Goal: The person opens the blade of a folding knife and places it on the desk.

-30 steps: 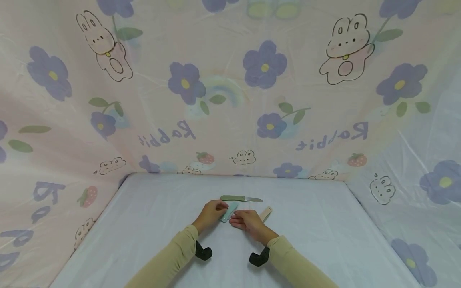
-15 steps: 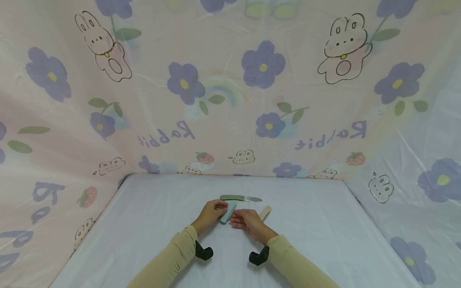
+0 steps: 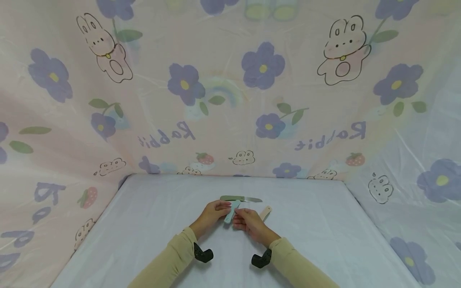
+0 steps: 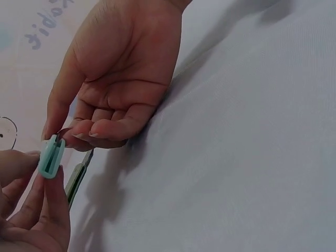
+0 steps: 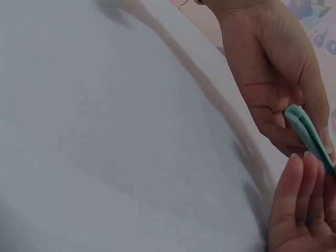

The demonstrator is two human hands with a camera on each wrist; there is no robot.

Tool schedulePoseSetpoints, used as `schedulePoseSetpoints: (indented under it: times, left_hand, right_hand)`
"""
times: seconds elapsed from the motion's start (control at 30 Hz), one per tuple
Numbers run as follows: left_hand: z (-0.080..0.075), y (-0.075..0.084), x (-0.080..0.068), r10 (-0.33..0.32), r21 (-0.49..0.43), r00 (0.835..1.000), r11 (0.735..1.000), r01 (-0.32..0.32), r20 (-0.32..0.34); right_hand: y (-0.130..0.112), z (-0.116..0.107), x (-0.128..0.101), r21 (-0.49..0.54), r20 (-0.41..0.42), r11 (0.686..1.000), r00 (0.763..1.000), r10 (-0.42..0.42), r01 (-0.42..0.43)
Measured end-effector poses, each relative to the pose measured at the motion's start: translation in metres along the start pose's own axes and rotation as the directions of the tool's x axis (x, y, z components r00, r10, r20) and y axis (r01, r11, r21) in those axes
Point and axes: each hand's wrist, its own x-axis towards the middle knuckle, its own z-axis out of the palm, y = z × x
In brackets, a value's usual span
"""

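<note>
A small teal slotted sheath point(image 3: 231, 211) is held between both hands just above the white sheet. My left hand point(image 3: 211, 213) pinches its far end with thumb and forefinger; the left wrist view shows the sheath point(image 4: 51, 156) end-on at the left hand's point(image 4: 118, 89) fingertips. My right hand point(image 3: 249, 222) grips the near end; in the right wrist view the sheath point(image 5: 310, 135) lies against the right hand's point(image 5: 273, 79) fingers. A green-handled knife point(image 3: 240, 198) lies on the sheet just behind the hands.
A beige sheath-like piece point(image 3: 265, 212) lies right of my right hand. The white sheet point(image 3: 317, 232) is walled on three sides by flower-and-rabbit printed fabric point(image 3: 230, 100). The green knife point(image 4: 77, 177) also shows under the hands in the left wrist view.
The teal sheath has tilted more upright between the hands, and the right hand has shifted slightly toward the left hand. The knife and beige piece have not moved.
</note>
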Motion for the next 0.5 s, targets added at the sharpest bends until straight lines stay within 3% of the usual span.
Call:
schedulePoseSetpoints:
  times: [0.3,0.5]
  left_hand:
    - [0.004,0.004,-0.003,-0.052,-0.141,0.998,0.988,0.055,0.028]
    - [0.008,0.010,-0.009,-0.061,-0.211,0.995,0.975,0.075,0.074]
  right_hand:
    - [-0.009,-0.003,-0.010,-0.110,0.056,0.984,0.990,-0.131,0.137]
    - [-0.019,-0.006,-0.019,-0.168,0.093,0.973,0.985,-0.147,0.161]
